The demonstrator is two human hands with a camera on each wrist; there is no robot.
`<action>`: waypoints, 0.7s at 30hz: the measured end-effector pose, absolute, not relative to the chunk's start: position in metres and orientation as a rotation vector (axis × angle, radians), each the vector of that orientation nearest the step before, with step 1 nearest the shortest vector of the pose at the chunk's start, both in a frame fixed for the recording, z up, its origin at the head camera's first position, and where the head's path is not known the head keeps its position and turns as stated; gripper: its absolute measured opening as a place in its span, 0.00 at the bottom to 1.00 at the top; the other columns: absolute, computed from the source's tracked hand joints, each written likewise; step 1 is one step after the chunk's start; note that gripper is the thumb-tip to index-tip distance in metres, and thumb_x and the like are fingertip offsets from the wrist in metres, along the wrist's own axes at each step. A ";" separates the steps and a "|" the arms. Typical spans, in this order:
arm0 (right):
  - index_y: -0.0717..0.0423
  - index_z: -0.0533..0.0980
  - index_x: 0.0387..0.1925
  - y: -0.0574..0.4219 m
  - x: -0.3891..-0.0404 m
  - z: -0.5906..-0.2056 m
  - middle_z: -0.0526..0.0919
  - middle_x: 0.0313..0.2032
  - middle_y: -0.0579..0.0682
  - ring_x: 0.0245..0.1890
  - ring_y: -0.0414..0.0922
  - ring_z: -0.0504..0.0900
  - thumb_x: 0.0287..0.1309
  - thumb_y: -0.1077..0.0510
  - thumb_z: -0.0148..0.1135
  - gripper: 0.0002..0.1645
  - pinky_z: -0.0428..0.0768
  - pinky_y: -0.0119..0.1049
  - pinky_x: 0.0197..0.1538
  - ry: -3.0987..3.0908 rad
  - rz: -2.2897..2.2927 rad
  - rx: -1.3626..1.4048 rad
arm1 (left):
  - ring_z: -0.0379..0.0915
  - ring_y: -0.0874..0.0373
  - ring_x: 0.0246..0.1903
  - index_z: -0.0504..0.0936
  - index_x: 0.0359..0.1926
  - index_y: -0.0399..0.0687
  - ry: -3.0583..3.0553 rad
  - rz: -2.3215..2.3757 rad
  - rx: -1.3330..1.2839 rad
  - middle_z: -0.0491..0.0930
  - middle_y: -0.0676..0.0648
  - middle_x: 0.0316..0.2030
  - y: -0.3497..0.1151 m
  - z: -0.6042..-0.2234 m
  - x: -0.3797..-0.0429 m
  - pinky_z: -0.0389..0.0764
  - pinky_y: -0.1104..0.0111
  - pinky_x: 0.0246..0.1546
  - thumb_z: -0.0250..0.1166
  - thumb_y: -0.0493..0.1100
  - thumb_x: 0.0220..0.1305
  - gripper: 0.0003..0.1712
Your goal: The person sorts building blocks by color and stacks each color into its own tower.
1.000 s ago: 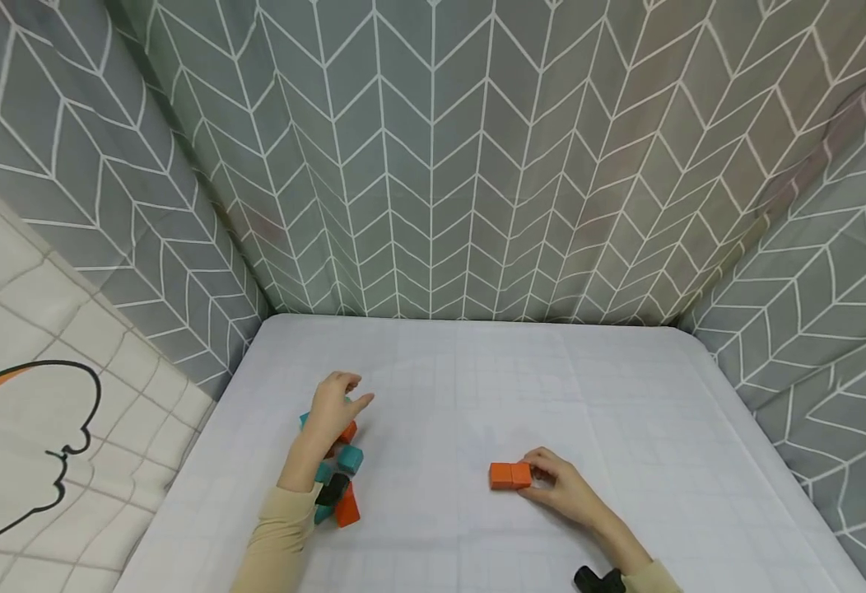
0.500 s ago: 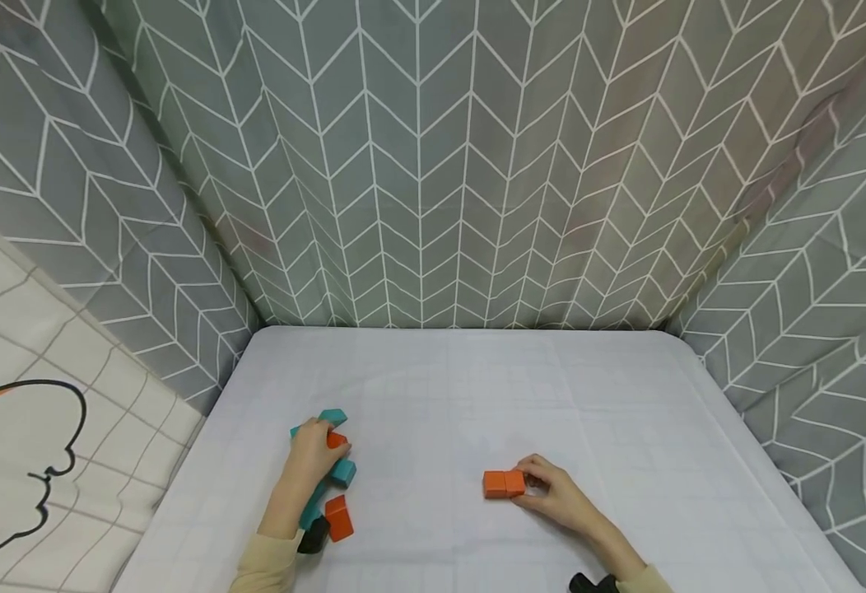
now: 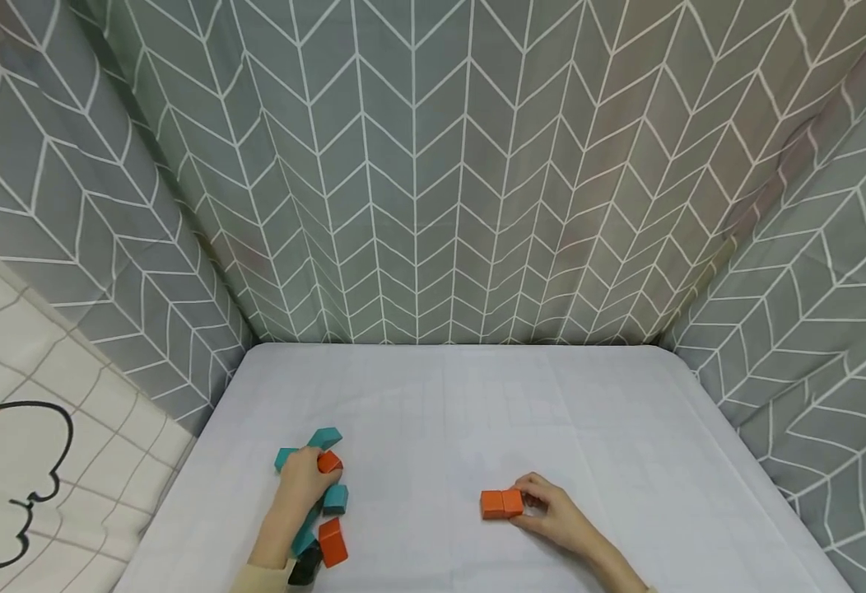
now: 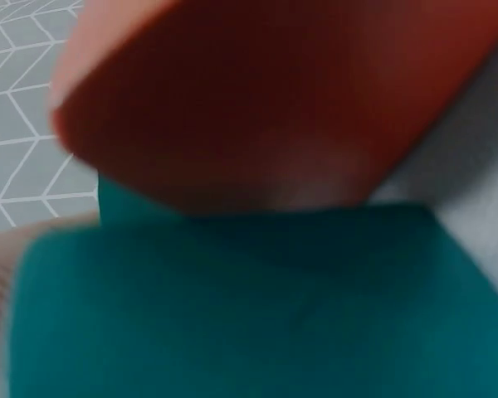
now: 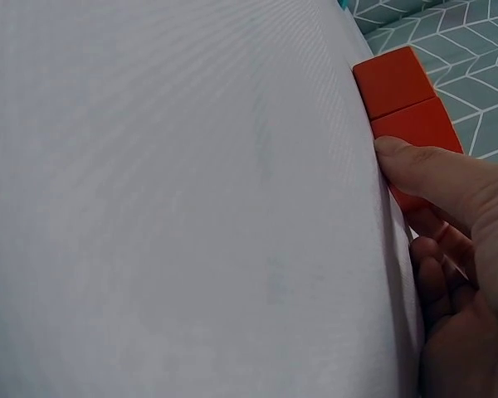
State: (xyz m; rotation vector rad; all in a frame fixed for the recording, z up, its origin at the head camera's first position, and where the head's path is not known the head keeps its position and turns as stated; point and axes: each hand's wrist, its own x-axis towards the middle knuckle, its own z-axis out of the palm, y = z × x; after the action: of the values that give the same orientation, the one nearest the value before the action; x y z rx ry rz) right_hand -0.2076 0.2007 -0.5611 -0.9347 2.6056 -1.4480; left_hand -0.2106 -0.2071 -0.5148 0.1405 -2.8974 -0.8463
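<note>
Orange block point(image 3: 513, 503): pinched by right hand point(image 3: 557, 515), abutted by orange twin point(image 3: 491, 505). Orange piece point(image 3: 330, 462) near teal block point(image 3: 335, 499): partly hidden by left hand point(image 3: 300, 484), finger grip indiscernible.

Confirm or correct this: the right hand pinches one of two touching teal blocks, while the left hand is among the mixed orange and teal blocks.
The colour is wrong: the two touching blocks are orange, as the head view shows. The right hand does pinch one, and the left hand is among the mixed orange and teal blocks.

Teal, orange blocks point(image 3: 332, 542) on white table point(image 3: 418, 428)
</note>
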 end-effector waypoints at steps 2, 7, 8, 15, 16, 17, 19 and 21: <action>0.47 0.76 0.40 0.201 -0.206 -0.561 0.74 0.38 0.41 0.33 0.35 0.70 0.44 0.54 0.68 0.17 0.72 0.26 0.35 2.600 -1.435 -0.916 | 0.63 0.57 0.17 0.74 0.24 0.34 -2.904 -0.868 0.159 0.69 0.48 0.17 -0.209 -0.516 -0.208 0.66 0.70 0.16 0.69 0.39 0.45 0.14; 0.47 0.76 0.39 0.201 -0.204 -0.559 0.74 0.39 0.42 0.33 0.36 0.70 0.45 0.54 0.67 0.16 0.72 0.27 0.36 2.605 -1.425 -0.887 | 0.64 0.57 0.19 0.75 0.26 0.33 -2.905 -0.885 0.155 0.70 0.48 0.18 -0.209 -0.519 -0.208 0.67 0.70 0.18 0.69 0.39 0.46 0.14; 0.47 0.76 0.40 0.202 -0.204 -0.559 0.74 0.39 0.42 0.33 0.36 0.70 0.45 0.54 0.67 0.16 0.72 0.27 0.36 2.605 -1.422 -0.885 | 0.64 0.57 0.19 0.75 0.26 0.34 -2.902 -0.889 0.157 0.70 0.48 0.18 -0.209 -0.519 -0.208 0.67 0.70 0.18 0.69 0.39 0.46 0.13; 0.50 0.76 0.39 0.199 -0.205 -0.557 0.75 0.38 0.44 0.33 0.37 0.71 0.44 0.56 0.68 0.17 0.72 0.27 0.36 2.633 -1.422 -0.908 | 0.62 0.58 0.18 0.75 0.26 0.33 -2.864 -0.935 0.122 0.69 0.48 0.18 -0.214 -0.523 -0.211 0.66 0.71 0.16 0.69 0.41 0.45 0.14; 0.51 0.76 0.39 0.198 -0.204 -0.555 0.75 0.38 0.45 0.33 0.38 0.71 0.43 0.57 0.68 0.17 0.72 0.27 0.35 2.633 -1.430 -0.912 | 0.62 0.58 0.18 0.75 0.26 0.34 -2.859 -0.946 0.122 0.69 0.48 0.18 -0.216 -0.523 -0.212 0.66 0.71 0.16 0.69 0.41 0.45 0.14; 0.53 0.76 0.39 0.196 -0.203 -0.553 0.75 0.38 0.47 0.32 0.40 0.71 0.43 0.59 0.68 0.17 0.72 0.27 0.35 2.633 -1.440 -0.916 | 0.62 0.58 0.17 0.75 0.26 0.34 -2.855 -0.960 0.122 0.69 0.48 0.17 -0.217 -0.523 -0.212 0.65 0.71 0.16 0.69 0.41 0.45 0.14; 0.56 0.76 0.38 0.193 -0.201 -0.546 0.75 0.37 0.49 0.31 0.43 0.71 0.42 0.62 0.69 0.17 0.72 0.28 0.34 2.626 -1.457 -0.927 | 0.62 0.58 0.17 0.75 0.24 0.35 -2.859 -0.958 0.116 0.68 0.48 0.17 -0.218 -0.519 -0.214 0.65 0.71 0.15 0.69 0.42 0.45 0.14; 0.59 0.76 0.38 0.191 -0.199 -0.539 0.75 0.36 0.52 0.30 0.46 0.71 0.41 0.65 0.69 0.17 0.72 0.29 0.33 2.613 -1.472 -0.932 | 0.63 0.59 0.16 0.75 0.25 0.35 -2.861 -0.941 0.102 0.70 0.48 0.17 -0.217 -0.512 -0.218 0.65 0.71 0.15 0.69 0.42 0.46 0.14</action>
State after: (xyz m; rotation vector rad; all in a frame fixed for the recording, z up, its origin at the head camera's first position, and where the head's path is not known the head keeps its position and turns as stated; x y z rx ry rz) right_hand -0.1988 0.1907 -0.5386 -0.9320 2.6131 -1.4717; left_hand -0.2182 -0.2167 -0.5117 0.1017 -2.8606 -0.9411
